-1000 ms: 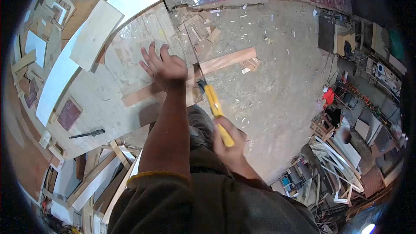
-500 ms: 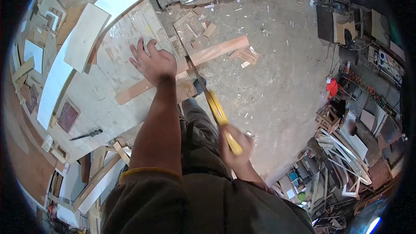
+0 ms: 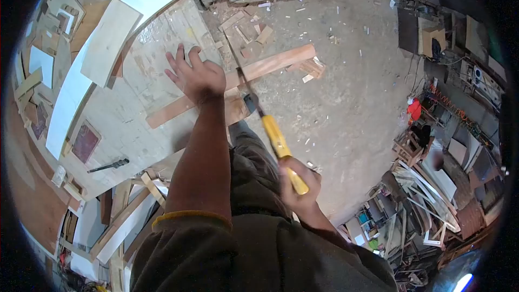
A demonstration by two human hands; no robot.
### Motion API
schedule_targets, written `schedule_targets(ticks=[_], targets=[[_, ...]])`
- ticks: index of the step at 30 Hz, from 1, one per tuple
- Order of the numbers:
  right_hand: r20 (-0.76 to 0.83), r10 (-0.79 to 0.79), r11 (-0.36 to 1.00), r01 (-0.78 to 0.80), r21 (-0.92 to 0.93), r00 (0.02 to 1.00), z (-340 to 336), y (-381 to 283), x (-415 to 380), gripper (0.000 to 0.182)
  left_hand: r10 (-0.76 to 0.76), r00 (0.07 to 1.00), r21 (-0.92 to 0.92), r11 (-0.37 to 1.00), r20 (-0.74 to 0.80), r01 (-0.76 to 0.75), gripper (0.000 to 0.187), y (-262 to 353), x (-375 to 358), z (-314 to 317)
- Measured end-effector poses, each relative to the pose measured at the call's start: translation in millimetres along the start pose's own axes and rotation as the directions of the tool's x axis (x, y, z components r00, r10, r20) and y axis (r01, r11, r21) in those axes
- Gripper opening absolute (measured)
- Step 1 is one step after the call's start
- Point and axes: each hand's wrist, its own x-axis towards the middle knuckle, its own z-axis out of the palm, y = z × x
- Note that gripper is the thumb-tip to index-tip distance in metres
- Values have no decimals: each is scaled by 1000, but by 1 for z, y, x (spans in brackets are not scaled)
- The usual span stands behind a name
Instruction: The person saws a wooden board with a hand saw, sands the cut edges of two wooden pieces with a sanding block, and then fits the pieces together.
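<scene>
A reddish wooden plank (image 3: 278,62) lies on the wooden worktable (image 3: 130,116), its far end sticking out over the edge. My left hand (image 3: 200,80) presses on the plank near that edge, fingers spread and its heel on the wood. In my right hand (image 3: 304,184) is the yellow handle of a handsaw (image 3: 274,136), with the fingers closed round it. The narrow blade slants up and left across the plank, just right of my left hand. Whether the teeth have cut into the wood cannot be made out.
Wood offcuts (image 3: 264,34) and chips litter the concrete floor (image 3: 346,108). A pale board (image 3: 111,43) and a long white panel (image 3: 67,111) lie on the table's left side, with a dark tool (image 3: 110,165) nearer me. Scrap wood (image 3: 427,200) is piled at right; another person (image 3: 432,157) is there.
The saw and my right hand have shifted slightly, with the blade still across the plank. My left hand stays on the wood. The whole view has moved a little.
</scene>
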Motion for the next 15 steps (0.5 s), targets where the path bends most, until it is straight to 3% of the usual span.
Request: schedule_targets(ticks=[2,4,5,7,9,10,13,15], targets=[[-13,-140,986,138,-93,990,21,26,25,22,10,1000,-30,999,-24,-10,38,3,0,0],[-52,-79,997,79,-15,995,20,18,30,24,38,997,-36,999,-74,-40,37,-1,12,2],[-77,24,999,-21,49,997,14,11,20,25,34,998,-29,999,-53,-36,37,-3,5,-3],[15,-73,996,73,-57,997,4,18,5,26,15,999,-45,999,-38,-17,37,1,1,-1],[-2,-52,997,52,-50,999,18,16,23,23,8,1000,-38,999,4,-8,38,0,-1,-1],[-2,69,997,-69,35,998,29,19,41,23,8,1000,-37,999,13,-7,38,1,-9,-3],[-15,-4,1000,4,-6,1000,8,9,9,22,3,999,-16,1000,34,-2,38,-1,5,0],[3,3,997,-3,81,1000,9,8,4,21,16,1000,-32,999,16,-15,39,-1,-1,-1]])
